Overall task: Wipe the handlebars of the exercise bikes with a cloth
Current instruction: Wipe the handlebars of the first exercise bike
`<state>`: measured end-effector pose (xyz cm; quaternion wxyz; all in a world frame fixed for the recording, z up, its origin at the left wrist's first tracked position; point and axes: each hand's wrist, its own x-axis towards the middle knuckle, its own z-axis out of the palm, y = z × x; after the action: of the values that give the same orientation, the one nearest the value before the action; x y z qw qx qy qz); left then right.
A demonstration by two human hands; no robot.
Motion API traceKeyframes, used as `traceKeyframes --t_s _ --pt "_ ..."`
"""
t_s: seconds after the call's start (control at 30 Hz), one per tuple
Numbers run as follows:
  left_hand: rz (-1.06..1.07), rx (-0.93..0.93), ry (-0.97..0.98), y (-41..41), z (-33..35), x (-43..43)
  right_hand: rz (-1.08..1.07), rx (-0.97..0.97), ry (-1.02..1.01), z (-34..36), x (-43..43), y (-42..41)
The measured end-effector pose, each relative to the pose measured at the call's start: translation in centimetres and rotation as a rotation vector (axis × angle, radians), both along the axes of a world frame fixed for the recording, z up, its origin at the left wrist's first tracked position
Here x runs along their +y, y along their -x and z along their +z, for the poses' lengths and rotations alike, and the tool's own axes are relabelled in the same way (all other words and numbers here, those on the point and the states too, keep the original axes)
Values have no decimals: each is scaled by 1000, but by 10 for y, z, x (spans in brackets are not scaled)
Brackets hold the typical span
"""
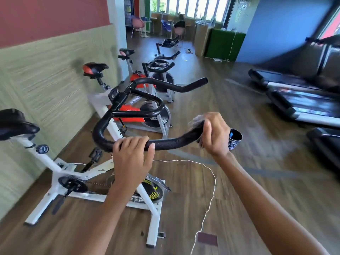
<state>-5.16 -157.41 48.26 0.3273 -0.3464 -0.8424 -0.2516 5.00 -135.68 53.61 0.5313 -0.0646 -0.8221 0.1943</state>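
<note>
**Gym floor, nearest bike**

On the wood floor [230, 199] stands a white exercise bike [60, 172]. The left hand [132, 153] is curled around its black handlebar [171, 142]. The right hand [215, 133] grips the bar's end, fingers closed over a grey cloth [196, 119].

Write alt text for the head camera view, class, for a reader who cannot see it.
A person's left hand steadies the nearest exercise bike's black handlebar while the right hand presses a grey cloth over the bar's end. More exercise bikes line the wall behind it, with treadmills opposite.
</note>
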Motion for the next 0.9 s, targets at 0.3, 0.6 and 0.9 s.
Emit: traceKeyframes --t_s 0.3,0.6,0.9 --pt "-12 -69 29 -2 4 -2 -133 10 -171 -8 -8 -1" --pt "1 -95 94 -4 3 -1 -30 -346 666 40 4 -5" --pt "-23 -31 123 5 0 -7 -379 -248 -789 19 -16 -15"
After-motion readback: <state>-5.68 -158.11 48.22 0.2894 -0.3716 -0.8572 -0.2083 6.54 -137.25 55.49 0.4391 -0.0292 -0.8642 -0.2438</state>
